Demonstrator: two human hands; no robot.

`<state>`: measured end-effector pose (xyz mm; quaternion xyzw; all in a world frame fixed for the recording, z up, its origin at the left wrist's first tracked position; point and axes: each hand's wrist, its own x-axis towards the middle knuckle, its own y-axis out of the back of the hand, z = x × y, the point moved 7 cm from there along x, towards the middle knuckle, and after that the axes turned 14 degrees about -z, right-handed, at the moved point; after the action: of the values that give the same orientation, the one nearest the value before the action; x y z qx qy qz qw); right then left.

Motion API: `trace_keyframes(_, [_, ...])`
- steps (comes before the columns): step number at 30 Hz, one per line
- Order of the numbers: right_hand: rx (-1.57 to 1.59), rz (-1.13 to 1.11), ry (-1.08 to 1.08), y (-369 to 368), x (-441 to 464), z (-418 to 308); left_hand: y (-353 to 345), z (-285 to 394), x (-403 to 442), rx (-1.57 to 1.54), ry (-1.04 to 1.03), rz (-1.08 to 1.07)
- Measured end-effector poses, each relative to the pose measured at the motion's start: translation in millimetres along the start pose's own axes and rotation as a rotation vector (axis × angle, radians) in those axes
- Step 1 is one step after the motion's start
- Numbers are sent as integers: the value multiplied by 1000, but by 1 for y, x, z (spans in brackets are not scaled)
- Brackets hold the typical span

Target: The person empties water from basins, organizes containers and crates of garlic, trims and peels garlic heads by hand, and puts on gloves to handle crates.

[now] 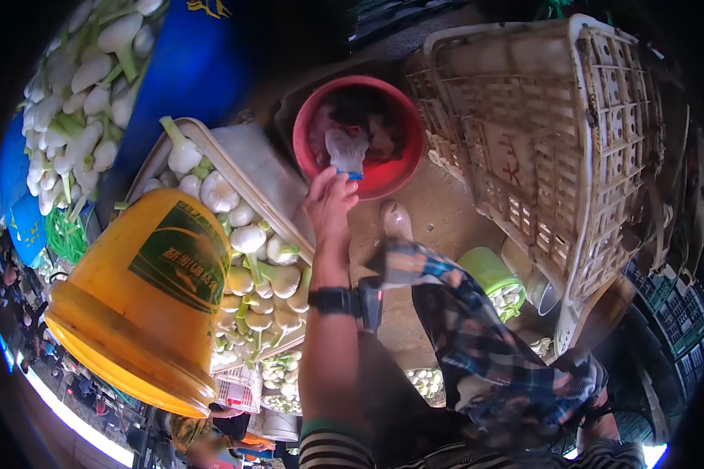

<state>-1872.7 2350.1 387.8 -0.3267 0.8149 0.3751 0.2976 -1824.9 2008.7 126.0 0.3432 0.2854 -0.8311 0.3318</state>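
Note:
My left hand (332, 199), with a black watch on the wrist, reaches over the near rim of a red basin (305, 160). Its fingertips are closed at the blue-edged cuff of a pale knit glove (346, 147). Dark, wet-looking cloth-like items (379, 129) lie in the basin; their kind is unclear. A plaid cloth (501, 328), blurred by motion, stretches across my right side. Beside its lower end shows a bit of my right arm (602, 426); the fingers of that hand are hidden or smeared.
A yellow bucket (141, 289) tilts at the left beside a crate of garlic bulbs (250, 242). More garlic (94, 94) is piled on blue material behind. A dirty white plastic crate (516, 133) stands at the right. Near it sits a green bucket (485, 270) containing garlic.

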Motion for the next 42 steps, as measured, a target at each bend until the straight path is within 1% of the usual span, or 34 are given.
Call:
trace_keyframes(3, [9, -19, -57, 0, -5, 15, -18, -4, 52, 323, -126, -3])
trace_keyframes(6, [20, -39, -97, 0, 0, 27, -46, 18, 90, 1129, -410, 168])
trace_keyframes(10, [47, -60, -162, 0, 0, 40, -57, 6, 126, 1348, -71, 137])
trace_keyframes(13, [66, -71, -195, 1, -2, 45, -59, 18, 122, 1313, -260, 275])
trace_keyframes(15, [77, -76, -204, 2, -2, 46, -29, -2, 142, 1127, -406, 226])
trace_keyframes(17, [87, -77, -199, 3, -5, 43, -24, 34, 93, 694, -327, 183])
trace_keyframes(20, [97, -82, -172, 4, -1, 37, -5, 49, 48, 131, -397, 174])
trace_keyframes(22, [101, -91, -137, 6, 6, 29, -1, 53, 31, -254, -353, 19])
trace_keyframes(24, [99, -101, -124, 5, 5, 23, -1, 59, 10, -501, -322, -129])
trace_keyframes(26, [101, -117, -88, 6, 12, 11, -7, 66, -15, -622, -313, -276])
trace_keyframes(29, [91, -144, -39, 6, 12, -9, -1, 75, -63, -665, -299, -247])
trace_keyframes(30, [92, -160, -17, 5, 16, -16, 11, 71, -77, -775, -308, -200])
trace_keyframes(33, [101, -223, 48, 0, 24, -44, 27, 75, -129, -890, -232, -294])
trace_keyframes(37, [178, -345, 142, -20, 62, -88, 23, 102, -180, -803, -216, -331])
trace_keyframes(38, [214, -382, 154, -28, 75, -98, 29, 100, -191, -850, -197, -295])
trace_keyframes(41, [382, -483, 169, -60, 130, -121, 45, 89, -212, -946, -252, -385])
trace_keyframes(42, [452, -506, 169, -72, 156, -126, 52, 82, -218, -797, -240, -274])
